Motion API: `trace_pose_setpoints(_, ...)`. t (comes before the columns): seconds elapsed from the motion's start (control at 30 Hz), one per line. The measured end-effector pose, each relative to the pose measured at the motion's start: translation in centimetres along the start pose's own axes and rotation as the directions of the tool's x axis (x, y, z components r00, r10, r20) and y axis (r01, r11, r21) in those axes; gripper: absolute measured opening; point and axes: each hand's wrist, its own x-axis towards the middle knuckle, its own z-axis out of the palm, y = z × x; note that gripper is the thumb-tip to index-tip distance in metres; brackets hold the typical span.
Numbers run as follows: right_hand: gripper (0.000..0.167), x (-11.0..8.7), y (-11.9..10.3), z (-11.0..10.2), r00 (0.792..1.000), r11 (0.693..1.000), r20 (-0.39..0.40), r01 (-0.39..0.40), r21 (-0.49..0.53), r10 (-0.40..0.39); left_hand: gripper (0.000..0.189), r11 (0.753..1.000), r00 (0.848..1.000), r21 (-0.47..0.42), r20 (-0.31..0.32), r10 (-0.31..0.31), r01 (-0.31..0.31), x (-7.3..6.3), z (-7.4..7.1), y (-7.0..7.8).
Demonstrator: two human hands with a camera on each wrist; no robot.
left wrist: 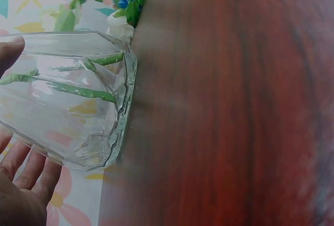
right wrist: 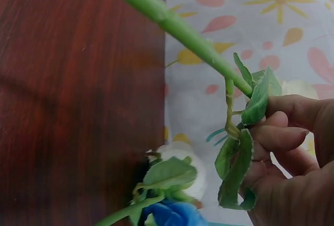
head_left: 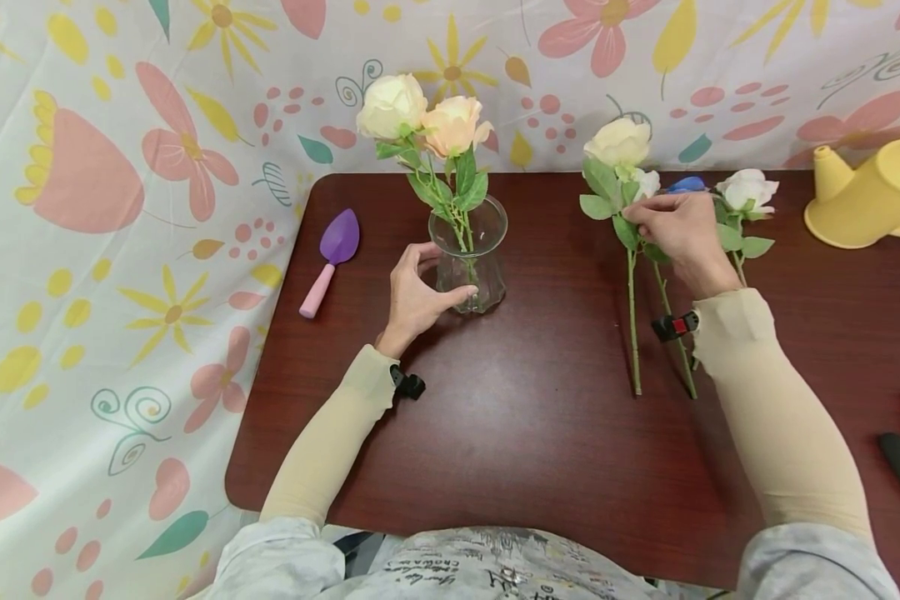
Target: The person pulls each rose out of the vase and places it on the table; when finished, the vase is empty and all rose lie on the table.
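Observation:
A clear glass vase (head_left: 487, 279) stands on the table, holding a cream rose (head_left: 392, 107) and a peach rose (head_left: 453, 125) with leafy stems. My left hand (head_left: 418, 292) holds the vase's side, thumb in front and fingers round the far left; the left wrist view shows green stems (left wrist: 78, 90) through the glass. Between thumb and fingers, my right hand (head_left: 682, 233) pinches a pale yellow rose (head_left: 619, 143) near its leaves. In the right wrist view its thick green stem (right wrist: 182, 33) slants over the table. A blue rose (right wrist: 175, 214) shows below it.
A white rose (head_left: 747, 190) lies beside the right hand, partly covered, and another stem (head_left: 675, 333) runs under the wrist. The yellow watering can (head_left: 862, 196) stands at the far right. A purple trowel (head_left: 340, 237) lies left of the vase. Patterned cloth (head_left: 180, 167) hangs behind the table (head_left: 495, 442).

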Motion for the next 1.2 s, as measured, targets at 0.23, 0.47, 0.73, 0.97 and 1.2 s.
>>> trace_pose_setpoints(0.23,0.012,0.9,1.2,0.1,0.999,0.992,0.029,-0.037,-0.121,0.041,0.073,1.000,1.000,0.007,0.003,-0.001,0.001,-0.1,0.0,0.1)
trace_pose_setpoints(0.47,0.011,1.3,2.1,0.3,0.998,0.970,0.042,-0.025,-0.242,0.037,0.073,1.000,1.000,0.015,-0.001,-0.005,0.005,-0.1,0.0,0.1)
trace_pose_setpoints(0.73,0.033,1.5,2.7,0.4,0.997,0.939,0.063,-0.012,-0.343,0.036,0.073,1.000,1.000,0.018,-0.004,-0.004,0.004,-0.1,0.0,0.2)
trace_pose_setpoints(0.97,0.039,1.8,3.2,0.4,0.996,0.917,0.077,-0.004,-0.399,0.038,0.074,1.000,1.000,0.012,-0.005,-0.008,0.008,0.0,0.1,0.2)
trace_pose_setpoints(1.2,0.039,1.9,3.6,0.3,0.995,0.900,0.095,0.006,-0.435,0.040,0.075,1.000,1.000,0.008,-0.008,-0.007,0.007,0.0,0.1,0.0)
